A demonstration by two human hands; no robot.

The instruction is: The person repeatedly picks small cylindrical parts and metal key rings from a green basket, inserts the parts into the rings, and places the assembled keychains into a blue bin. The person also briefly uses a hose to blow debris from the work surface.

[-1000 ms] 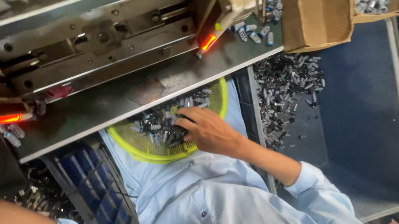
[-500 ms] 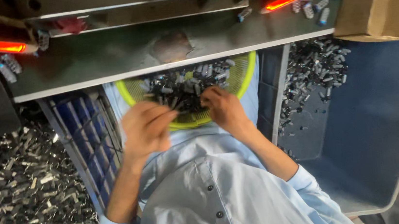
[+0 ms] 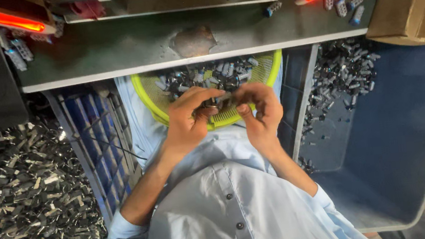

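A yellow-green mesh basket (image 3: pixel 154 105) rests on my lap under the bench edge, holding several small dark and silver metal parts (image 3: pixel 203 76). Both my hands meet over the basket's near rim. My left hand (image 3: pixel 187 119) and my right hand (image 3: pixel 258 109) pinch the same small dark metal part (image 3: pixel 216 103) between their fingertips. Much of that part is hidden by my fingers. My light blue shirt fills the lower middle of the view.
A grey steel bench top (image 3: pixel 127 47) runs across the top, with red lit bars (image 3: pixel 11 20) at both corners. A blue bin (image 3: pixel 404 116) with loose parts sits right, a cardboard box (image 3: pixel 409 7) above it. A pile of dark parts (image 3: pixel 17 190) lies left, beside a blue crate (image 3: pixel 100 140).
My left hand came in from the left and joined the right over the basket. The fingers have closed together on a small part. The view has tilted downward.
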